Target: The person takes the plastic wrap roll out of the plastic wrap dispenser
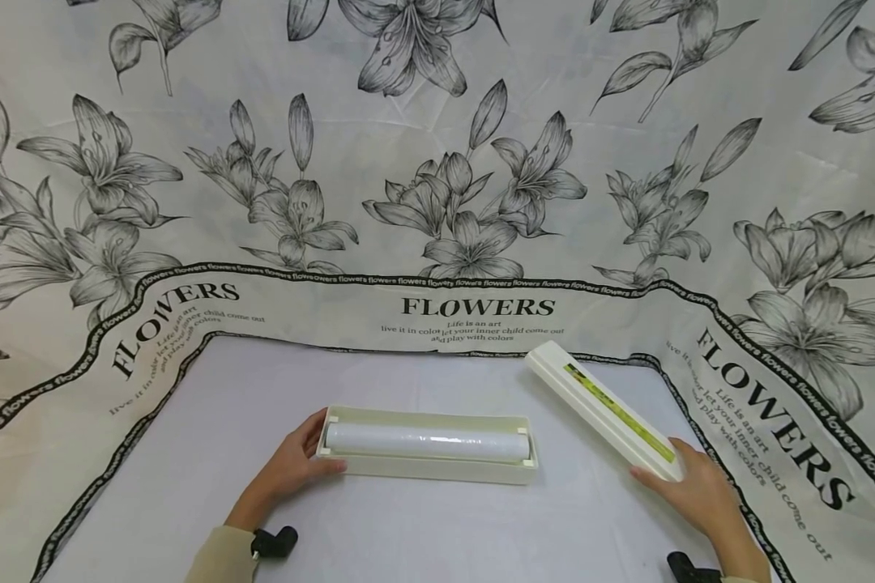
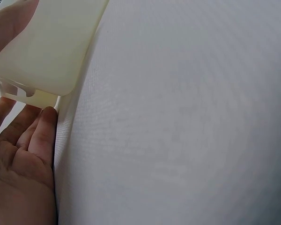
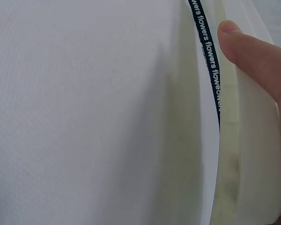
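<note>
With my left hand (image 1: 292,467) gripping the left end of the open box (image 1: 426,470) at lower centre and my right hand (image 1: 702,490) clasping the slanting lid (image 1: 603,411) at lower right, I'd best keep the box steady and the lid clear of the white roll (image 1: 426,441).

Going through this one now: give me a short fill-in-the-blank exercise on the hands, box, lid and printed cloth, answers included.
1. The white roll lies ____ (inside or beside) the open box.
2. In the head view, the left hand grips the box's ____ (left or right) end.
3. The right hand holds the lid by its ____ (near or far) end.
4. The cloth's largest printed word is ____.

Missing words: inside; left; near; FLOWERS.
</note>
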A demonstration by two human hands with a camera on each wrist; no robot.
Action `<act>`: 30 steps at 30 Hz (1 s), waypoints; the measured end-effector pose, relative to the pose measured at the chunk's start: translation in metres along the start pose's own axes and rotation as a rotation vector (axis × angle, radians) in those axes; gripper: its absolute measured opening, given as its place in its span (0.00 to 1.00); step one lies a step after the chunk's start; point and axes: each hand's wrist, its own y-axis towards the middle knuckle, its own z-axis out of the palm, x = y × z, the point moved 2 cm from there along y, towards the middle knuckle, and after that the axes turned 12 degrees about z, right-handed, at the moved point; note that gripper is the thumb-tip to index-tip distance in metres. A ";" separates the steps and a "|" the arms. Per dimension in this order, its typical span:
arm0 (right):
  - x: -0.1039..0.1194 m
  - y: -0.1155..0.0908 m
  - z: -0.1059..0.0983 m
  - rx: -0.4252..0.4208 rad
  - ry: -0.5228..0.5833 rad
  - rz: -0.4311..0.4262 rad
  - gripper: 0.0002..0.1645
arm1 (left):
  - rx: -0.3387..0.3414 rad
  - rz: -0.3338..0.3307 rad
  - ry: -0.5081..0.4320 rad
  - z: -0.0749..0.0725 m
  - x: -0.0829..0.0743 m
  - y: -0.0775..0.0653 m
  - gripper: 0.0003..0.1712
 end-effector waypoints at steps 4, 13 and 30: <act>-0.001 -0.001 -0.001 -0.007 0.007 -0.001 0.65 | 0.001 0.003 0.007 0.000 0.000 0.001 0.59; -0.006 -0.001 -0.003 0.022 0.007 0.025 0.65 | -0.001 -0.009 0.017 0.000 0.000 0.001 0.59; -0.022 -0.003 -0.001 0.049 0.008 0.131 0.68 | 0.000 0.014 -0.009 0.000 0.001 0.000 0.59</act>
